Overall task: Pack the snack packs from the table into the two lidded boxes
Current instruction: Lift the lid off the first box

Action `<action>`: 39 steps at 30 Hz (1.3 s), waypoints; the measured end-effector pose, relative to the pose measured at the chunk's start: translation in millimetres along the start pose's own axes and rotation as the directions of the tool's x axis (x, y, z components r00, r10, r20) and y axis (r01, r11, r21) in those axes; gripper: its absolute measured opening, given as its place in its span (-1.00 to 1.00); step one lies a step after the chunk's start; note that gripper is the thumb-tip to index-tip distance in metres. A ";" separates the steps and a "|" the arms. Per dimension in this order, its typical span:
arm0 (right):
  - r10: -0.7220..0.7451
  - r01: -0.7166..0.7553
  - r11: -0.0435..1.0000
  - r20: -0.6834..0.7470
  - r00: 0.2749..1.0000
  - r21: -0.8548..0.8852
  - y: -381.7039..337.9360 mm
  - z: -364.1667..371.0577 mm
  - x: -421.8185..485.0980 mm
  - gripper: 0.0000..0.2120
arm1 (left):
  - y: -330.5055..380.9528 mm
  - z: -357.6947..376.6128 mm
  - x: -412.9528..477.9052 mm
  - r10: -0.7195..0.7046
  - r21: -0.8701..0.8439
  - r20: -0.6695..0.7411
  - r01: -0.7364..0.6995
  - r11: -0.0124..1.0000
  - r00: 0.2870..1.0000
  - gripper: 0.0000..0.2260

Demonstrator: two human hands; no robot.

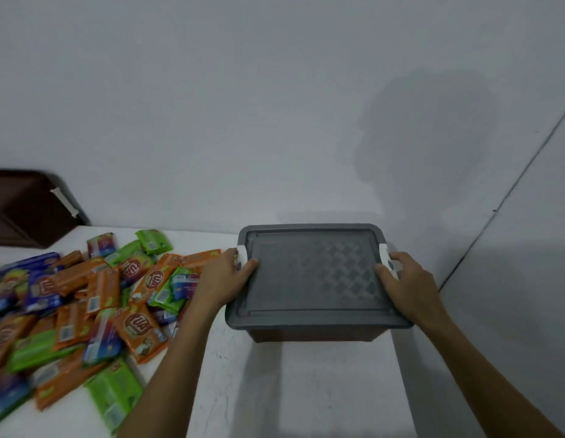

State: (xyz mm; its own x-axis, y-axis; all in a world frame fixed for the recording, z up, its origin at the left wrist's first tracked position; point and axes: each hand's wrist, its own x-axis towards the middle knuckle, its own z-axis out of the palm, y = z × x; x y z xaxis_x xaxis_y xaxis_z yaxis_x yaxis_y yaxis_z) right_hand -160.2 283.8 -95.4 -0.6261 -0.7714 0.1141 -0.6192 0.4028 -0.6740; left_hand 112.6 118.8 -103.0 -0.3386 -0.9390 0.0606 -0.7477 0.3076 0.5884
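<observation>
A grey lidded box (312,279) stands on the white table (306,390) near the far right corner, its lid on and white clips at both short sides. My left hand (224,279) grips the box's left edge, thumb on the lid beside the left clip (242,257). My right hand (407,286) grips the right edge at the right clip (386,259). A heap of snack packs (79,311) in orange, green and blue wrappers covers the table's left part, just left of my left forearm.
A dark brown box or lid (25,210) leans at the back left, against the white wall, with a white clip on its edge. The wall runs close behind the grey box, and a side wall closes in on the right.
</observation>
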 end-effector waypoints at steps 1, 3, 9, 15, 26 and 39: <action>0.021 -0.021 1.000 0.012 1.000 0.001 2.7 5.4 -11.0 -0.62 | -5.6 1.2 -10.8 0.015 0.017 -0.022 -0.014 1.000 1.000 -0.63; 0.061 -0.062 0.998 0.037 0.997 0.011 9.1 15.9 -29.2 -0.62 | -14.5 4.5 -29.6 0.005 0.041 -0.052 -0.003 0.999 0.999 -0.68; 0.078 -0.080 0.996 0.058 0.995 0.034 16.9 30.1 -65.2 -0.68 | -44.1 16.6 -65.4 0.006 0.113 -0.069 0.002 0.994 0.998 -0.68; 0.036 -0.043 0.997 0.121 0.992 0.057 22.3 31.5 -79.8 -0.86 | -55.1 14.5 -68.6 0.112 0.165 -0.027 -0.106 0.981 0.993 -0.71; 0.273 -0.378 0.797 0.277 0.921 0.472 50.5 32.3 -91.4 -0.79 | -81.5 21.9 -86.1 -0.240 -0.688 0.208 0.316 0.653 0.948 -0.72; -0.010 0.010 1.000 -0.019 1.000 0.012 37.8 24.5 -96.6 -0.79 | -77.5 -1.0 -84.1 0.120 -0.012 -0.164 -0.123 0.992 0.979 -0.60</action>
State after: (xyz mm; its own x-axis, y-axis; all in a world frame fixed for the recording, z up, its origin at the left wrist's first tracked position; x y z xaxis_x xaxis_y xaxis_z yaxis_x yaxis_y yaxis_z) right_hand -111.5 361.5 -149.8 -0.6285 -0.7661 0.1346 -0.6201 0.3891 -0.6813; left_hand 199.6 173.8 -152.9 -0.3274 -0.9078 0.2621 -0.6933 0.4192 0.5861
